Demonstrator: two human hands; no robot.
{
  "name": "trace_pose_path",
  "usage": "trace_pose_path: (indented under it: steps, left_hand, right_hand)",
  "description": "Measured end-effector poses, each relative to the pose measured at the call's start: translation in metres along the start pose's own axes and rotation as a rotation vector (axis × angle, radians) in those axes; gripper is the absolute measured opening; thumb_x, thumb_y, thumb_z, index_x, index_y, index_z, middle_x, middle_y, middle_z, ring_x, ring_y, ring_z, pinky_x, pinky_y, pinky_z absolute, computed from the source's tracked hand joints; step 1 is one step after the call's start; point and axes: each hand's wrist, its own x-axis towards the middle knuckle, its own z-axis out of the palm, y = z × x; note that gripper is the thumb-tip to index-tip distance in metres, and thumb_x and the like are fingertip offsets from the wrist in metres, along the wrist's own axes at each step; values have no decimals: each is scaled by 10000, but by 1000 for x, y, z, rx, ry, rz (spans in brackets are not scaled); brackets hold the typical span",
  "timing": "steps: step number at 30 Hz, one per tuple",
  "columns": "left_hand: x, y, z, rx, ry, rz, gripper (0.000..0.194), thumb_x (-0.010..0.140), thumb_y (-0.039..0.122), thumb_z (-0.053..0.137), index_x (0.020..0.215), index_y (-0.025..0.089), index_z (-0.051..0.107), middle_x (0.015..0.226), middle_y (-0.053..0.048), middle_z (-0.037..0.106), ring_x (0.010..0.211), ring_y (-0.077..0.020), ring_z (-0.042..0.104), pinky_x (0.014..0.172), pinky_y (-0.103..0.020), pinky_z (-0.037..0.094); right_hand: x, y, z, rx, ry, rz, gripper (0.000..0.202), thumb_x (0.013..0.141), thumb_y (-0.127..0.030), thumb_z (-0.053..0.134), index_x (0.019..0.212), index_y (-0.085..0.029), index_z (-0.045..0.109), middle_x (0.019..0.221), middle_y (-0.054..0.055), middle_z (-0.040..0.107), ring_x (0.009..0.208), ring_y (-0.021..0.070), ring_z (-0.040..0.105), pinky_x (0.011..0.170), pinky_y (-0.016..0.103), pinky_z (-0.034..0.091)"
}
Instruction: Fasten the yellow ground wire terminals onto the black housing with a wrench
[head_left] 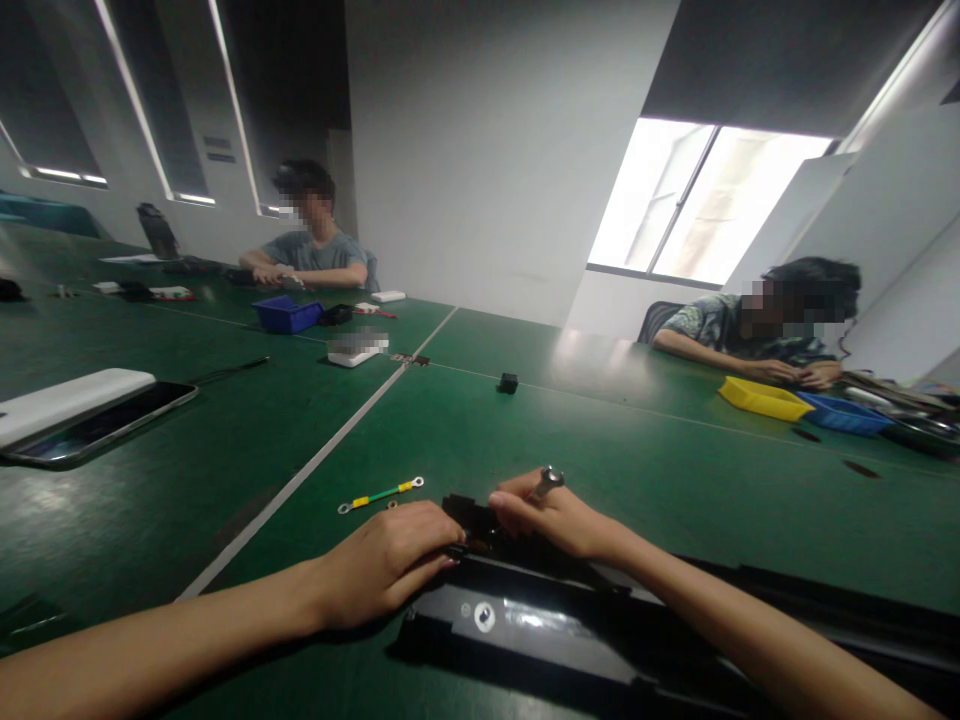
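My right hand (pixel 551 515) is closed around a wrench (pixel 551 480), whose open-jaw end sticks up above the fingers. The rest of the wrench is hidden in the hand. Below it lies a long black metal housing (pixel 555 625) with a round fastener (pixel 484 615) on its near face. At the housing's left end, my left hand (pixel 397 555) has its fingers and thumb closed on the black part; the exact grip is partly hidden. A short green-and-yellow wire with ring terminals (pixel 381 495) rests on the table just beyond my left hand.
A small black block (pixel 508 383) stands mid-table. A phone (pixel 105 425) and white case (pixel 75 398) lie left. Blue (pixel 288 316) and yellow (pixel 761 400) bins stand farther off. Two people sit across the table, one left (pixel 322 255), one right (pixel 712 330).
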Motion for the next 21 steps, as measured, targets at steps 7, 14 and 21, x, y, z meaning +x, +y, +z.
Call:
trace_pose_path:
  steps: [7,14,21]
  left_hand:
    - [1,0,-1,-3,-4,-8,222,957,199,399,1132,170,533,1044,-79,622,983,-206,563,891,-344,448]
    - [1,-1,0,-9,0,-1,220,955,190,400,1136,170,523,1058,-80,620,994,-206,561,896,-343,445]
    - [1,0,-1,-18,9,5,223,956,190,394,1127,167,535,1038,-83,623,974,-202,564,880,-336,455]
  right_hand:
    - [0,-1,-1,12,-3,1,544,889,-577,401,599,-133,518,542,-8,484,513,89,422,496,212,344]
    - [0,0,-1,14,-13,-3,548,892,-585,385,596,-137,496,545,-13,464,514,86,402,497,214,334]
    - [0,2,0,18,-9,2,551,886,-600,383,592,-143,480,539,-25,438,514,84,384,497,214,328]
